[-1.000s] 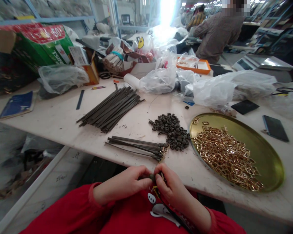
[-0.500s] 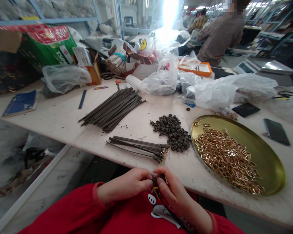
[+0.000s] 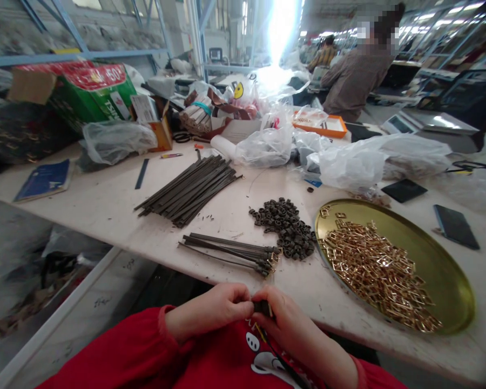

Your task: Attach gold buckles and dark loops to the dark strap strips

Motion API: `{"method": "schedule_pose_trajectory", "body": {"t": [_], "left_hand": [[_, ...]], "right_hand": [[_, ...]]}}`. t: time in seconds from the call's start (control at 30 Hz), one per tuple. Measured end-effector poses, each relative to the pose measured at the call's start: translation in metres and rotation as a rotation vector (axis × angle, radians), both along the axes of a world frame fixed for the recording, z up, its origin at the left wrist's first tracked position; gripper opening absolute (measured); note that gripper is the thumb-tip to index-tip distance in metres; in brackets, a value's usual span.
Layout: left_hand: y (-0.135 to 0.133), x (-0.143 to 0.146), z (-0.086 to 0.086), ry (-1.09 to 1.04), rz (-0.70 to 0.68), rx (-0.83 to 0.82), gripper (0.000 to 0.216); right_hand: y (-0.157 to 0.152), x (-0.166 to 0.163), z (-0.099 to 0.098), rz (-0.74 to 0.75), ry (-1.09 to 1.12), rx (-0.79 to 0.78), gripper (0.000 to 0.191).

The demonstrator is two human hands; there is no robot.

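Observation:
My left hand (image 3: 215, 310) and my right hand (image 3: 289, 321) meet at the table's front edge. Both are closed, fingertips pinching the end of a dark strap (image 3: 262, 308). Its tail hangs from my right hand across my lap. Fingers hide most of the held end, though a gold-coloured edge shows by the right fingers. Just beyond lies a small bundle of straps with gold buckles (image 3: 230, 248) at their right ends. Behind it rests a heap of small dark loops (image 3: 287, 227). A gold tray (image 3: 441, 270) of gold metal buckles (image 3: 376, 273) stands to the right.
A larger pile of dark straps (image 3: 190, 189) lies farther back on the table. Plastic bags (image 3: 348, 162) and an orange box (image 3: 319, 124) line the back. A phone (image 3: 456, 227) lies far right, a blue booklet (image 3: 42, 180) far left. A person (image 3: 356, 75) is in the background.
The camera view has shifted, so the table items sit slightly lower. My fingers have closed in over the strap's end, covering more of it. The things on the table have not moved.

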State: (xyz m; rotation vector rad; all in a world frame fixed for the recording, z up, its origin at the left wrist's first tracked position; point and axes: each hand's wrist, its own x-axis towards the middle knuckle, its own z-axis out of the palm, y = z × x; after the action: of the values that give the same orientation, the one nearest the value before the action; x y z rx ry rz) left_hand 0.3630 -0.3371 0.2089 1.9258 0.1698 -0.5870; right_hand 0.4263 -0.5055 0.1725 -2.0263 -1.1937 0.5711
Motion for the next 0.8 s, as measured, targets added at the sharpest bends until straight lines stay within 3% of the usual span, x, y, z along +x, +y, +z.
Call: {"method": "schedule_pose_trajectory", "body": {"t": [0.1,0.23,0.33,0.43,0.6,0.7,0.8], "left_hand": [[0.011,0.007,0.007,-0.101,-0.050,0.130,0.016],[0.033,0.028,0.009,-0.339,-0.044,0.484,0.024],[0.046,0.048,-0.009,-0.506,-0.045,0.740,0.029],[0.065,0.072,-0.027,-0.553,-0.083,0.822,0.024],[0.128,0.127,-0.018,-0.482,0.178,1.084,0.023],[0.161,0.153,-0.015,-0.397,0.293,1.155,0.014],[0.171,0.163,-0.020,-0.350,0.344,1.180,0.014]], "right_hand": [[0.010,0.010,0.009,0.035,-0.139,-0.026,0.011],[0.024,0.039,0.011,-0.091,-0.367,0.007,0.015],[0.032,0.059,-0.006,-0.178,-0.586,0.011,0.027],[0.038,0.069,-0.032,-0.150,-0.783,0.076,0.043],[0.039,0.075,-0.059,-0.168,-0.927,0.276,0.035],[0.037,0.079,-0.059,-0.160,-0.956,0.303,0.039],[0.036,0.078,-0.055,-0.156,-0.939,0.289,0.038]]}}
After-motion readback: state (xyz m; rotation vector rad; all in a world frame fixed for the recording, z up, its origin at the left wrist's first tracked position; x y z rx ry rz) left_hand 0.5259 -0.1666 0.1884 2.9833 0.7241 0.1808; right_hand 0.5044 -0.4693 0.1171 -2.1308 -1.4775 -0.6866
